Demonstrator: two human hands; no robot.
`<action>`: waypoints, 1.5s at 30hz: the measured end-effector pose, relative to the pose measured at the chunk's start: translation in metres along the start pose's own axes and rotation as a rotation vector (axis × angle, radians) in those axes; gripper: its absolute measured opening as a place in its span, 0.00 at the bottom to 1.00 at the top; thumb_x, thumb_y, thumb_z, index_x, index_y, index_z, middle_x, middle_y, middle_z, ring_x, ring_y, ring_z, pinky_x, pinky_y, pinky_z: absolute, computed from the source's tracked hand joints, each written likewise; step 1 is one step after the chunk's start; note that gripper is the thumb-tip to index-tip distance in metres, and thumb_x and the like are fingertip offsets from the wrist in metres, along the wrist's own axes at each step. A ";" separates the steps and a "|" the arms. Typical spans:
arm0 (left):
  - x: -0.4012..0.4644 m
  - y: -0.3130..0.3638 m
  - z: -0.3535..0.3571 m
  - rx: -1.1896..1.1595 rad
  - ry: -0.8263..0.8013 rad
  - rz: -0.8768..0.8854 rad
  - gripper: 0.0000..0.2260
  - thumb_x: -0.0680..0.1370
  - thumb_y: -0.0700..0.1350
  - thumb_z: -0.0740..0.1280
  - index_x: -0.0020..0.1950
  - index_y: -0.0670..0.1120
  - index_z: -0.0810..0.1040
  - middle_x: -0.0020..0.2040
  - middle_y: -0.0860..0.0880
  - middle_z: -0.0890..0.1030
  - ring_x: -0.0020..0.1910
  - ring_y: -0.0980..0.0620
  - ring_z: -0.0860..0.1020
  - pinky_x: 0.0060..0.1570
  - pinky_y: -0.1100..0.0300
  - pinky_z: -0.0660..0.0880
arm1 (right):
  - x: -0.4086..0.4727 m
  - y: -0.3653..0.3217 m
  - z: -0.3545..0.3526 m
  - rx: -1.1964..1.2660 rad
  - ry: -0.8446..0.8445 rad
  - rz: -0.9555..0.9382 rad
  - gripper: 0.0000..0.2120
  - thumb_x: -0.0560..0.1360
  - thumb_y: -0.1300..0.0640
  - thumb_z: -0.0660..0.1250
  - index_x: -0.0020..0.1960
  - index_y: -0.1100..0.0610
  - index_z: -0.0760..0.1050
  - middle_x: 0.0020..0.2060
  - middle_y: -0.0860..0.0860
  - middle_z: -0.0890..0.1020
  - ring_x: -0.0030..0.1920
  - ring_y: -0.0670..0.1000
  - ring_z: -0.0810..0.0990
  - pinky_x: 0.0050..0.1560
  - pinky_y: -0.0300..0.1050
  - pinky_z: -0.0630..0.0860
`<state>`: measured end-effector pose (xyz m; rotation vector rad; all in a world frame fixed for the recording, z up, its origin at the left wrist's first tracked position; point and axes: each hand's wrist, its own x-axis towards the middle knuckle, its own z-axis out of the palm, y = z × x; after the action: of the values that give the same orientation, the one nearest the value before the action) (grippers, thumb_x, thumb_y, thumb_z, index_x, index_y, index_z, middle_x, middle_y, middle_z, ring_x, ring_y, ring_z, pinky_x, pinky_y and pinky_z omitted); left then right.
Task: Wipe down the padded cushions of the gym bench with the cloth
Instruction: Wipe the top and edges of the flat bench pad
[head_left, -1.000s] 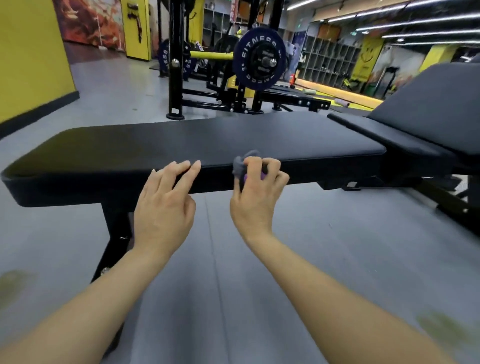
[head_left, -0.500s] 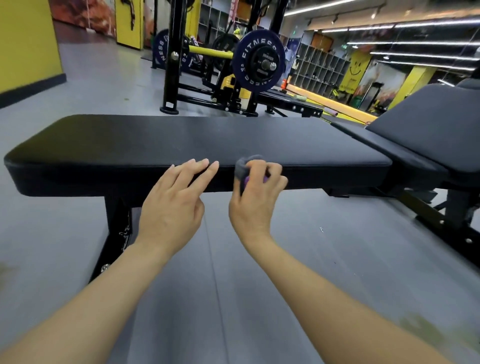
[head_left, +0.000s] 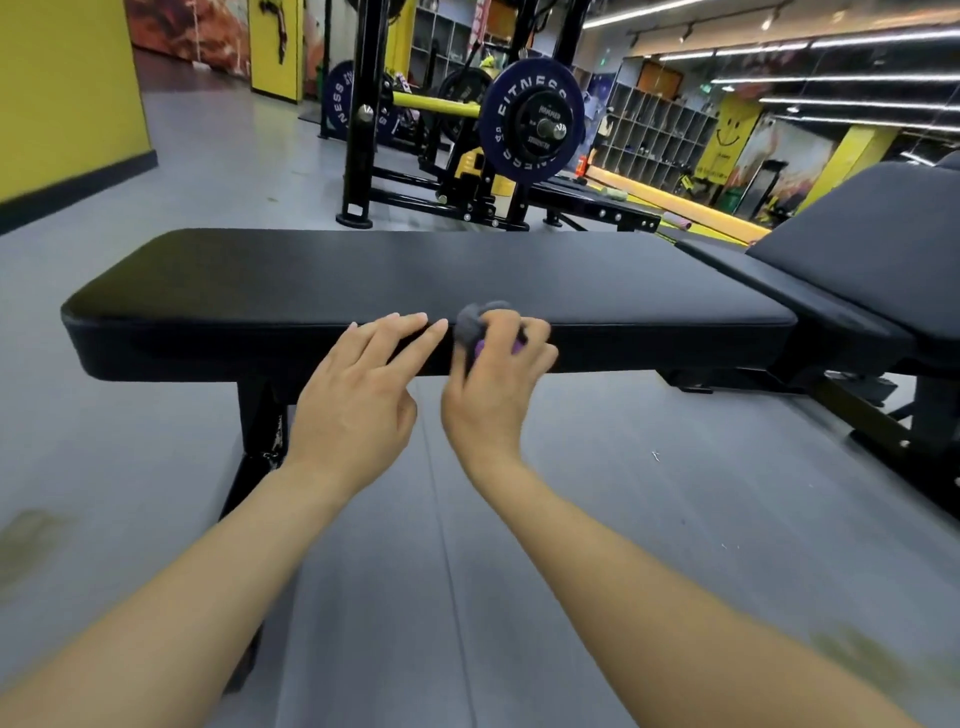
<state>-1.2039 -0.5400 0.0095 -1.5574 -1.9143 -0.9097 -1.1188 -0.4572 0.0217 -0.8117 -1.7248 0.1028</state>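
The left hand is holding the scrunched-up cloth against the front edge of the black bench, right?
Not quite. In the head view it is the right hand that holds the scrunched-up cloth against the front edge of the black bench. The left hand is bare, fingers resting open on that edge.

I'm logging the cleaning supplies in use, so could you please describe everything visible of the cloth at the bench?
The cloth is a small grey wad, soft and fuzzy-looking, with a purple patch showing between the fingers. It is bunched up in the right hand, which closes over most of it, so its full size and shape are hidden. It sits at the near top edge of the flat black bench pad, apparently pressed against it, just right of the left hand.
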 end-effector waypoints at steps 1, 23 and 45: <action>-0.002 -0.002 -0.001 0.000 0.003 -0.017 0.31 0.69 0.33 0.68 0.71 0.47 0.68 0.67 0.50 0.72 0.66 0.49 0.67 0.69 0.51 0.64 | -0.006 -0.006 0.003 -0.003 -0.059 -0.075 0.08 0.73 0.57 0.62 0.49 0.60 0.69 0.49 0.59 0.70 0.44 0.56 0.65 0.46 0.51 0.66; -0.040 -0.059 -0.028 0.127 0.009 -0.201 0.36 0.68 0.33 0.68 0.74 0.50 0.63 0.69 0.48 0.64 0.68 0.45 0.61 0.71 0.46 0.60 | -0.004 -0.011 0.004 -0.032 -0.055 -0.190 0.08 0.70 0.58 0.64 0.48 0.58 0.70 0.48 0.59 0.71 0.44 0.56 0.66 0.45 0.49 0.64; -0.060 -0.100 -0.040 0.199 0.081 -0.317 0.38 0.66 0.34 0.67 0.74 0.54 0.62 0.68 0.50 0.64 0.66 0.49 0.61 0.72 0.48 0.53 | -0.014 -0.012 0.013 -0.062 0.060 -0.072 0.08 0.70 0.59 0.61 0.47 0.62 0.72 0.49 0.63 0.72 0.47 0.60 0.68 0.46 0.50 0.62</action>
<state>-1.2899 -0.6209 -0.0273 -1.1070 -2.1566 -0.8631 -1.1350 -0.4697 0.0120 -0.7891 -1.7057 -0.0232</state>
